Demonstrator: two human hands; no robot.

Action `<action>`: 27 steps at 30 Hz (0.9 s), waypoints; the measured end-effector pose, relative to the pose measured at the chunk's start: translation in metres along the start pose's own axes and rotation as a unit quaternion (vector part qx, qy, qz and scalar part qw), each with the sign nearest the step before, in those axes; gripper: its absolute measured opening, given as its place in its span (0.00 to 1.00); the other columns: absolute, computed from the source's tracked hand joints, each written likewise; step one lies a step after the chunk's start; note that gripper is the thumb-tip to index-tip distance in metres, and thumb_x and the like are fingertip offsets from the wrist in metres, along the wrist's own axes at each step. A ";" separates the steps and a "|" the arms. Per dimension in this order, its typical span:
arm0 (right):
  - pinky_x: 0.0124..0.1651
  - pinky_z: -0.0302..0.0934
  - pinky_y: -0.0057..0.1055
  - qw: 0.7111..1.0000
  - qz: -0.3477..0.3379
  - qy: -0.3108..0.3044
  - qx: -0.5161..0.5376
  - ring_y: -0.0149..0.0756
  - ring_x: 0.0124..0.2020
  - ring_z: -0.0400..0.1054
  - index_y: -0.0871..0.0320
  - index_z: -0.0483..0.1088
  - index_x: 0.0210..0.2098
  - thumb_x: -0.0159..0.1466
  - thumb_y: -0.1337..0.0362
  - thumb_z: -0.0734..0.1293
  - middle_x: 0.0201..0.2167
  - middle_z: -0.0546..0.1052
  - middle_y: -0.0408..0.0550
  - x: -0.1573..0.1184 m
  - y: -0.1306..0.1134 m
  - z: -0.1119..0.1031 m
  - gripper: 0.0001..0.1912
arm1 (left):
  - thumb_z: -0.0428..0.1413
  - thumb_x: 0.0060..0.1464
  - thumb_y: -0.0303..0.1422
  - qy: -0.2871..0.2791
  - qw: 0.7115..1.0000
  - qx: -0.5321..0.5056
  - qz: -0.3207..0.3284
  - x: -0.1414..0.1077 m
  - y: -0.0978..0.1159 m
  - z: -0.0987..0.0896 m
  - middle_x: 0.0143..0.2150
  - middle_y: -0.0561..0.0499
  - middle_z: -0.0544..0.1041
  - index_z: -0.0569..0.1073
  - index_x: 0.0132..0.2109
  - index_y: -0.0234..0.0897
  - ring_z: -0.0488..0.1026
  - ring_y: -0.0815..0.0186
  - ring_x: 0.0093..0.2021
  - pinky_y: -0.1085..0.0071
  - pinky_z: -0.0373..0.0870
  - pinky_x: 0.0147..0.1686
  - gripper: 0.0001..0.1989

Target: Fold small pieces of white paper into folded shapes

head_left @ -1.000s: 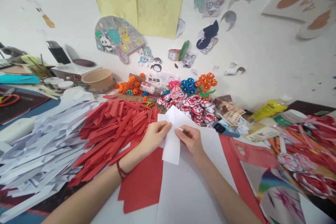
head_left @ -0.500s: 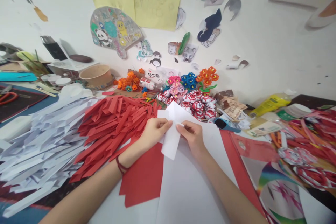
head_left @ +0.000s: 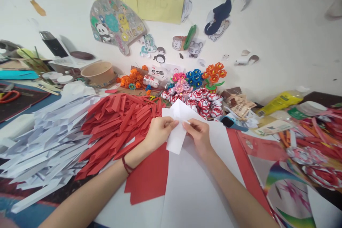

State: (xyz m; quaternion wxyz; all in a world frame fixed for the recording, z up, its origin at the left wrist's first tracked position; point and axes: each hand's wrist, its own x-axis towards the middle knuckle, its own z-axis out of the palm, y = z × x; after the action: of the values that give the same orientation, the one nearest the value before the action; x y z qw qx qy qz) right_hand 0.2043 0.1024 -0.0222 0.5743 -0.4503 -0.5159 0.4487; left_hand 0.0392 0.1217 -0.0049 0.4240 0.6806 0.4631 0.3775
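Between my two hands is a folded piece of white paper [head_left: 176, 139], its top end coming to a point and its lower end square. My left hand [head_left: 161, 131] pinches its left edge between thumb and fingers. On the opposite edge, my right hand [head_left: 198, 132] pinches it the same way. Beneath lies a large white sheet [head_left: 197, 192], with red paper [head_left: 148, 178] showing at its left. A heap of folded red paper strips [head_left: 120, 124] lies beside my left forearm, and folded white strips [head_left: 50, 142] are piled farther left.
Red and white paper flowers [head_left: 204, 101] sit behind my hands, near a pot of orange flowers [head_left: 214, 73]. A blue smartwatch [head_left: 232, 122] lies to the right, before a yellow bottle [head_left: 280, 102]. Orange-handled scissors [head_left: 10, 97] are at far left.
My view has shifted slightly, so the scene sits a little differently in the frame. Both hands keep their pinch on the folded white paper, which looks nearly the same.
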 end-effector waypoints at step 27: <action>0.19 0.42 0.27 0.981 -0.040 0.181 0.048 0.24 0.15 0.52 0.60 0.67 0.18 0.54 0.59 0.73 0.14 0.64 0.37 0.011 0.008 -0.009 0.16 | 0.46 0.58 0.32 -0.057 0.997 0.035 -0.023 -0.002 0.004 0.001 0.16 0.55 0.68 0.63 0.23 0.35 0.64 0.74 0.16 0.80 0.58 0.20 0.15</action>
State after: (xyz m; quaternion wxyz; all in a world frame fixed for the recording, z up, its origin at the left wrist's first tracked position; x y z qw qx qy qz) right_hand 0.2135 0.1146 -0.0279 0.6967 -0.4752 -0.3990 0.3601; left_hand 0.0405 0.1185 -0.0012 0.4346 0.7043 0.4668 0.3116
